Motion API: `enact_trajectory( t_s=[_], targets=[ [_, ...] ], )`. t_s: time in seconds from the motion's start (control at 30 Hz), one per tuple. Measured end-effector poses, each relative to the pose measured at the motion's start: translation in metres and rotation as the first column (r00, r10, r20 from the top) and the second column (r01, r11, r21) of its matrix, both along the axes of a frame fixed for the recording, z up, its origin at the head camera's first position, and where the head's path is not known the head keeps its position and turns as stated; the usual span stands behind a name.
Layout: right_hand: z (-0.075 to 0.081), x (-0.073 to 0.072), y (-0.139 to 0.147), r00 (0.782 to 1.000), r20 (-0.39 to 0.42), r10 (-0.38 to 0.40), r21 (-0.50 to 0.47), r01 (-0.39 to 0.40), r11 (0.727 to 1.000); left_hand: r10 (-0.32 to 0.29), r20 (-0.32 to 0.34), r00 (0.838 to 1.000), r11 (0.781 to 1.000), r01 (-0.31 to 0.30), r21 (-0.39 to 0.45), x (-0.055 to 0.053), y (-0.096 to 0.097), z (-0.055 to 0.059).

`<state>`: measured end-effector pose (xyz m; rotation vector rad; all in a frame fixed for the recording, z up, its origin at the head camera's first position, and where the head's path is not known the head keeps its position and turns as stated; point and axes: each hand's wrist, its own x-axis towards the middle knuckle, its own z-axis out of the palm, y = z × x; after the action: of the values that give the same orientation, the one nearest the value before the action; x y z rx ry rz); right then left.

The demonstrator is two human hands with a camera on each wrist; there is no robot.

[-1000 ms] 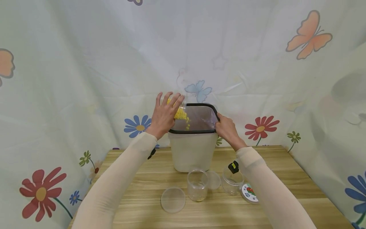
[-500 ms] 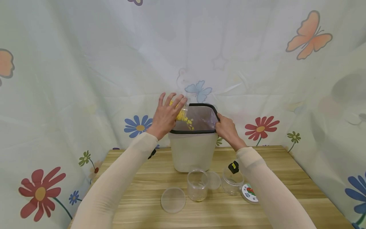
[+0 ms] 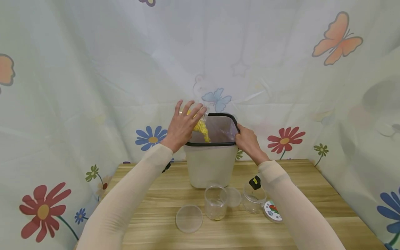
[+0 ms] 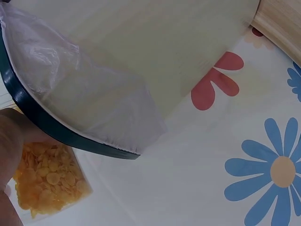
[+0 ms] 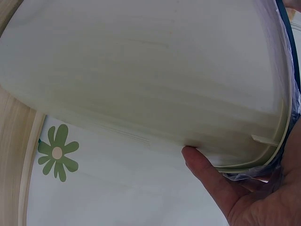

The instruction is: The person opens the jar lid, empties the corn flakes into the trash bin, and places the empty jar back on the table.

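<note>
In the head view my left hand [image 3: 180, 129] grips a clear plastic jar [image 3: 205, 117], tipped with its mouth over a bin. Yellow flakes [image 3: 203, 131] spill from the mouth into the bin. In the left wrist view flakes [image 4: 52, 176] are still inside the clear jar. The off-white trash bin [image 3: 211, 166] stands upright, with a black rim [image 3: 215, 143] and a thin translucent liner [image 4: 101, 94]. My right hand [image 3: 248, 140] grips the rim at the right; in the right wrist view its thumb [image 5: 207, 172] lies against the bin's outer wall. The bin's bottom is hidden.
In front of the bin on the wooden table [image 3: 156, 208] stand an uncovered clear jar [image 3: 215, 206] and a second clear jar [image 3: 253, 199]. Near them lie two translucent lids [image 3: 189, 218] and a printed round lid [image 3: 273, 210]. A patterned curtain [image 3: 125, 69] hangs behind.
My left hand has shifted slightly right and tilted the jar further. The stream of yellow flakes has grown thicker. My right hand and the bin have stayed put.
</note>
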<state>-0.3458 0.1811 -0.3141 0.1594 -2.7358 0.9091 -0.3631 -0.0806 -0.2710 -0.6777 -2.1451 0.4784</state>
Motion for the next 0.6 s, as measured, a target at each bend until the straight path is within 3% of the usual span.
enact_trajectory(
  t_s=[0.6],
  targets=[
    [0.0006,0.0011,-0.0002,1.000,0.002,0.004,-0.003,-0.004,1.000,0.020,-0.028,0.999,0.997,-0.022,-0.072,0.0014,0.0018,0.0022]
  ],
)
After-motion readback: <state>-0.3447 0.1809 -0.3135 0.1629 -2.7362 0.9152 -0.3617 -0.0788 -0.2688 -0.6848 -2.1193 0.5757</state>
